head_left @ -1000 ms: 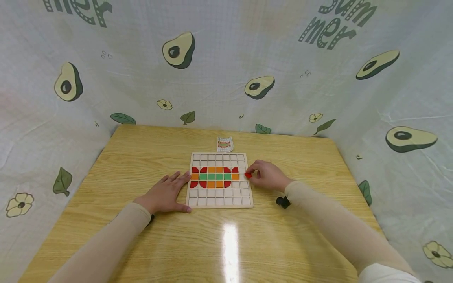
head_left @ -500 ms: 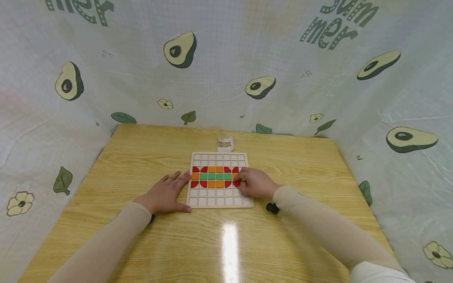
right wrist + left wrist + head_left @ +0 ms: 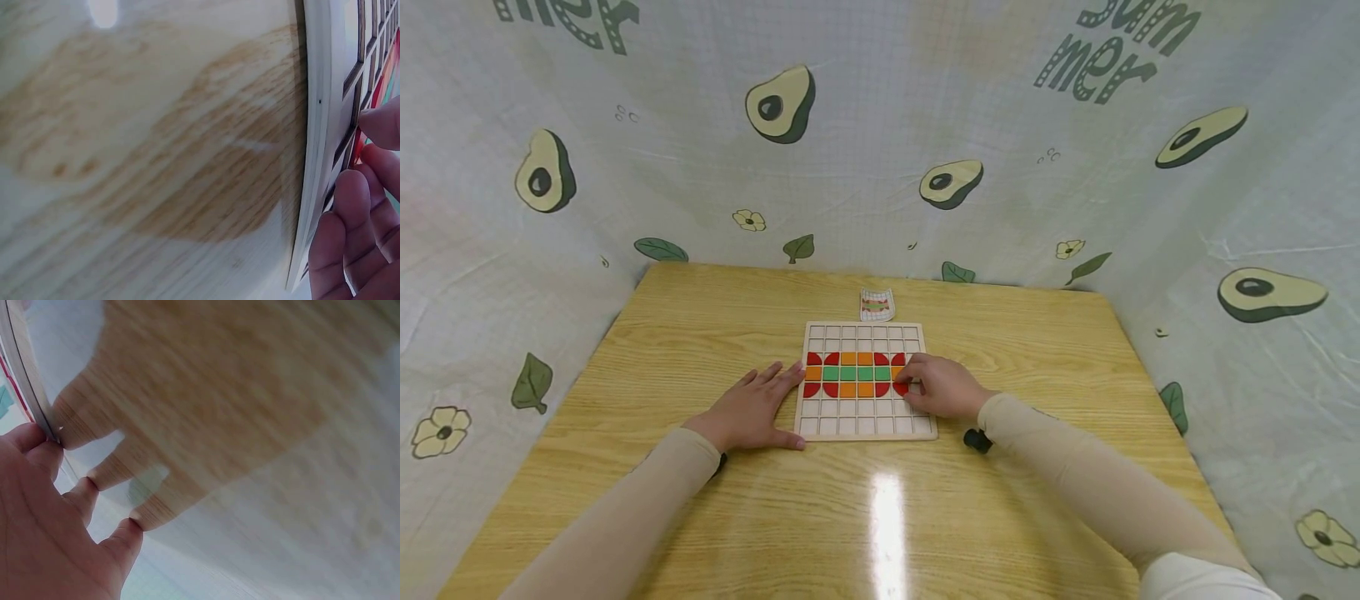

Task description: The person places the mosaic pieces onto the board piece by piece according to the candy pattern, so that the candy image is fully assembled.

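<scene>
A wooden grid board (image 3: 867,426) lies on the table, its middle rows filled with red, orange and green pieces. My left hand (image 3: 751,410) rests spread at the board's left edge, fingertips at the frame and thumb near the front corner. In the left wrist view the left fingers (image 3: 125,544) are extended onto the table beside the board. My right hand (image 3: 946,387) reaches over the board's right side. Its thumb and index finger pinch a red quarter-round piece (image 3: 900,389) at a cell below an orange square, partly hidden by the fingers.
Behind the board lies a small pattern card (image 3: 876,306) showing a similar coloured grid. The wooden table (image 3: 737,517) reflects a bright light in front. A printed curtain (image 3: 865,167) hangs around the table's back and sides.
My right hand has moved left from the board's right edge into the grid, carrying the red quarter-round piece to a cell. Over the last half second it has stayed there. The left hand has not moved.
</scene>
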### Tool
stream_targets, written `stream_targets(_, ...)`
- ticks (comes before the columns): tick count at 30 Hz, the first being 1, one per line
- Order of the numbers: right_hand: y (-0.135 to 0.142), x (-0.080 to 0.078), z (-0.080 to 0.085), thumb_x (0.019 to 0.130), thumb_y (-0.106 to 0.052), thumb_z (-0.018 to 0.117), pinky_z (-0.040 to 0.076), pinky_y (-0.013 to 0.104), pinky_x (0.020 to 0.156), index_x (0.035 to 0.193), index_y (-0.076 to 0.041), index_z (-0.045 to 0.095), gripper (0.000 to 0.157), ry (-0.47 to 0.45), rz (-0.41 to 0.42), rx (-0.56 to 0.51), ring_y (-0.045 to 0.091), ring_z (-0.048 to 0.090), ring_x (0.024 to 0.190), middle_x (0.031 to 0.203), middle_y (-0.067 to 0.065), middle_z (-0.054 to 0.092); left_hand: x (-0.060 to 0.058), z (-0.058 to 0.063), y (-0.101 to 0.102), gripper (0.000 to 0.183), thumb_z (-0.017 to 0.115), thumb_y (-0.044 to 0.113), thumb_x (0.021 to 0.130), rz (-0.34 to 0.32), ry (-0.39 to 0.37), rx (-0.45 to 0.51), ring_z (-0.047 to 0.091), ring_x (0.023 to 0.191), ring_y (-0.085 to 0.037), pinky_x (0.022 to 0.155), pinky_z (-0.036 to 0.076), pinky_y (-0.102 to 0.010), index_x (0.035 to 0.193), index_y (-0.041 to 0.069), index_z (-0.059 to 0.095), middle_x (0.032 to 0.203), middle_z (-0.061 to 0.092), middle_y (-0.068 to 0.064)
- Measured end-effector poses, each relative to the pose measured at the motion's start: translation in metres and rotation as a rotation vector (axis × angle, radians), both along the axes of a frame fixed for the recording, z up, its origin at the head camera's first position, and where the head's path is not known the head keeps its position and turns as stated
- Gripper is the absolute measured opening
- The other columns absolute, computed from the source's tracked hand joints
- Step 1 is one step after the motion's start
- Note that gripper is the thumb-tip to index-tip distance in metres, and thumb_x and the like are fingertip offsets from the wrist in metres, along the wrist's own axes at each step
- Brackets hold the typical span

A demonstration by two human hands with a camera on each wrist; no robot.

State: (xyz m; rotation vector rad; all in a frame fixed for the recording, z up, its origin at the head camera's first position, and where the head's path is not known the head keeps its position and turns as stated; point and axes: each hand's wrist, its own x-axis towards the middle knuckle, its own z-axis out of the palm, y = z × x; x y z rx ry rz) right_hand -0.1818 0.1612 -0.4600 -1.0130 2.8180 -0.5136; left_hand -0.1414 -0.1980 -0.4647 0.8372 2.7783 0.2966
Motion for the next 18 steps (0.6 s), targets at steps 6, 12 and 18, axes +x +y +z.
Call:
stream_targets(6,0.0009,0.0004,-0.0001,0.087,-0.018,0.07,0.046,0.025,0.062,0.108,-0.018,0.075,0.021,0.028,0.018,-0.024,0.005,0.051,0.069,0.1,-0.011,0.06,0.0007,0.0035,0.0002,0.113,0.066,0.077,0.076,-0.003,0.004,-0.006,0.02,0.148,-0.038,0.113,0.021,-0.062,0.158,0.008,0.028,0.164,0.023,-0.008)
stream_targets(12,0.0007,0.0004,0.0006,0.088,-0.02,0.071,0.047,0.025,0.063,0.109,-0.019,0.075,0.022,0.02,0.016,-0.023,0.005,0.051,0.07,0.101,-0.011,0.061,0.0007,0.0045,0.001,0.113,0.066,0.076,0.077,-0.004,0.002,-0.01,0.02,0.148,-0.038,0.113,0.021,-0.063,0.158,0.008,0.028,0.164,0.022,-0.008)
stream_targets(18,0.0013,0.0003,-0.0003,0.088,-0.021,0.071,0.046,0.024,0.063,0.109,-0.019,0.075,0.022,0.027,0.019,-0.025,0.004,0.051,0.069,0.1,-0.011,0.061,0.0009,0.0051,0.0013,0.112,0.066,0.075,0.077,-0.006,0.006,-0.009,0.02,0.147,-0.038,0.113,0.021,-0.063,0.158,0.008,0.028,0.163,0.023,-0.009)
